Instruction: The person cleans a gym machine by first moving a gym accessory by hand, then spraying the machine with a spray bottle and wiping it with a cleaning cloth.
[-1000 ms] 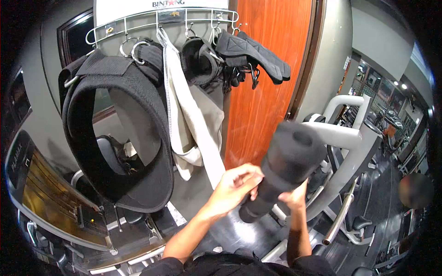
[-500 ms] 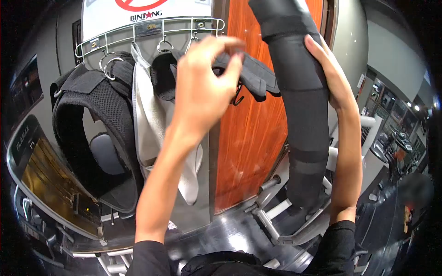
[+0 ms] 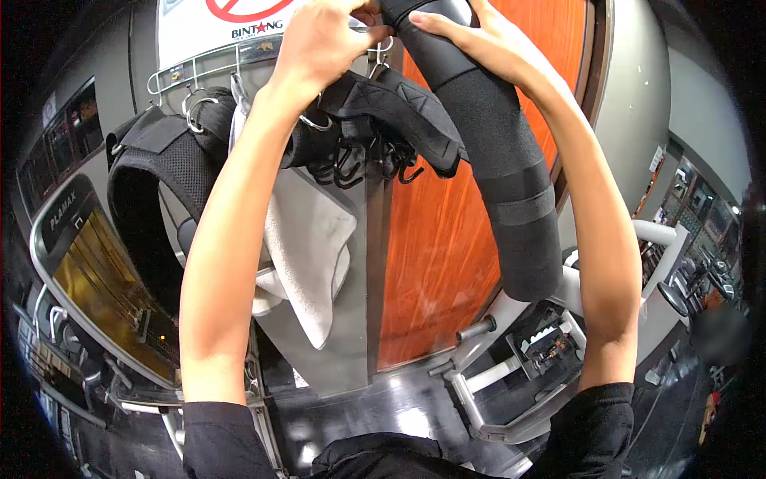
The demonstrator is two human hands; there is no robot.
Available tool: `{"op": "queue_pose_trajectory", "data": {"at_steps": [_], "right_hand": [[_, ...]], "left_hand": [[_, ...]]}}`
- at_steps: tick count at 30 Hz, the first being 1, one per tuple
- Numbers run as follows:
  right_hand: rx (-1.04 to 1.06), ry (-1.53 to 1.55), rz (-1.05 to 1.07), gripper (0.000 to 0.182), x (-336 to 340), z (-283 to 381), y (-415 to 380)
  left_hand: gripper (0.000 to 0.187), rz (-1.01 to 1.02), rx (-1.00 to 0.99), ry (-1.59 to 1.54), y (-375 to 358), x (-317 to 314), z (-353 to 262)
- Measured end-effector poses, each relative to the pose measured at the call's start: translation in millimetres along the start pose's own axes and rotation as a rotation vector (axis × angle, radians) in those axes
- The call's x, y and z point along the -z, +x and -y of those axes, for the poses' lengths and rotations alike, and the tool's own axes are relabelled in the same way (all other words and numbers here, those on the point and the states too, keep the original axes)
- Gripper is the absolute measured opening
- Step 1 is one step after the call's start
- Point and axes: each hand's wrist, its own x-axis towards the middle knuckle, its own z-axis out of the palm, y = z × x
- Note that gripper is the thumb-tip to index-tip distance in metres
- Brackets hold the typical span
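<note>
My right hand (image 3: 504,48) grips a long black padded roll (image 3: 499,144) near its upper end, thumb across the front. The roll hangs slanted, its lower end toward the right. My left hand (image 3: 319,44) is at the roll's top, fingers bent in a pinch beside it; what they hold is hidden. Just below are black straps (image 3: 399,116) with dark hooks, hanging from a white wire rack (image 3: 215,64). A light towel (image 3: 307,255) hangs behind my left forearm.
A black padded belt (image 3: 148,184) hangs at the left end of the rack, under a sign (image 3: 255,30). A reddish wooden door (image 3: 431,271) stands behind the roll. Gym machine frames (image 3: 495,431) are low at the right; a Plamax machine (image 3: 64,223) is at left.
The roll and my right hand have moved up and left in view. My left hand has risen from over the straps to the roll's top end, and its fingers have closed.
</note>
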Motion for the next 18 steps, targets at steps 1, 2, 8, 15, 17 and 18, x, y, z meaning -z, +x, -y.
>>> {"op": "queue_pose_trajectory", "data": {"at_steps": [1, 2, 8, 15, 17, 18], "right_hand": [[-0.032, -0.055, -0.005, 0.092, -3, 3, 0], [-0.043, -0.047, 0.031, 0.097, 0, 5, -5], [-0.054, -0.065, 0.003, 0.098, -16, -5, 4], [-0.099, -0.005, 0.043, 0.097, -14, 8, -14], [0.05, -0.142, -0.112, 0.093, -43, -37, 8], [0.042, -0.103, -0.089, 0.098, -44, -36, 6]], "left_hand": [[0.026, -0.002, 0.025, 0.081, 0, -2, 1], [0.025, -0.005, 0.049, 0.162, -1, -3, 2], [0.019, -0.069, 0.025, 0.379, -5, -15, 28], [0.03, 0.107, 0.06, 0.531, -10, -20, 28], [0.032, 0.086, 0.049, 0.525, -12, -24, 38], [0.034, 0.068, 0.036, 0.521, -13, -24, 39]]}}
